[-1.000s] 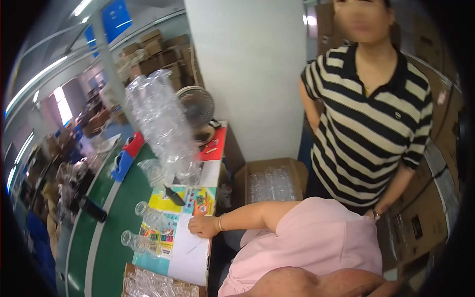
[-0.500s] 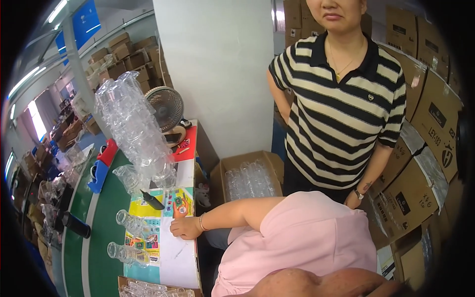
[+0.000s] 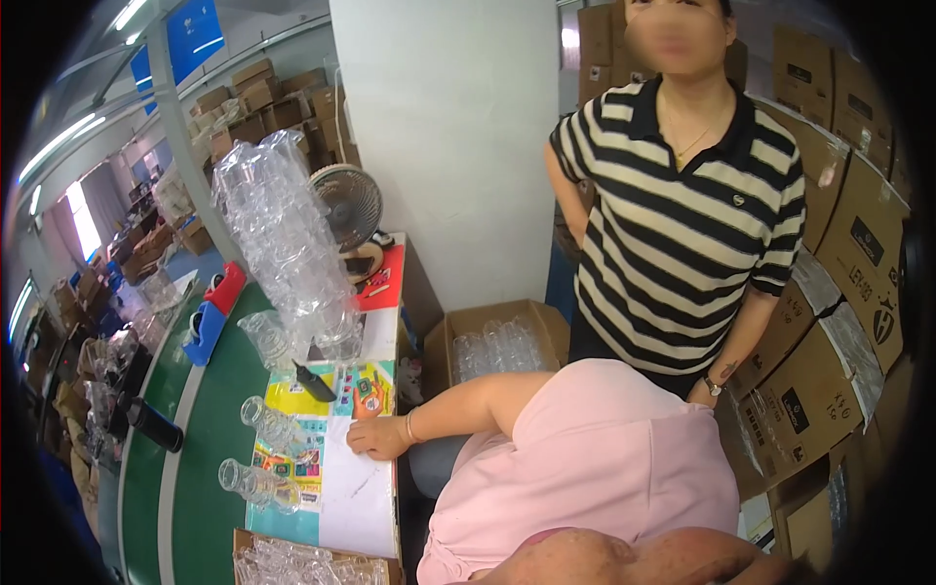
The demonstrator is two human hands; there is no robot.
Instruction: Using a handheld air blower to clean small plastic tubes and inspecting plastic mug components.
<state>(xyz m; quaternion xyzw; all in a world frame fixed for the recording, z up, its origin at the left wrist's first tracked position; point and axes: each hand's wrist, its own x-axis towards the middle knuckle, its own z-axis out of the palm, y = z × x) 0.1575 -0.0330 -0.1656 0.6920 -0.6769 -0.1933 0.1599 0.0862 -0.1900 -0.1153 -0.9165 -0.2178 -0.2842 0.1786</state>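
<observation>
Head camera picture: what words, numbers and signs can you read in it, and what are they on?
Cartons at right: printed words, numbers and handwriting, which I won't copy out.
Colourful sheet: print too small to read.
White sheet: faint marks, unreadable.
Blue banner: pale marks, too small to read.
Striped shirt: chest badge, too small to read.

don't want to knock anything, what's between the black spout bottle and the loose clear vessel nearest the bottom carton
In the head view, another clear vessel sits between the black spout bottle and that lower vessel.
</observation>
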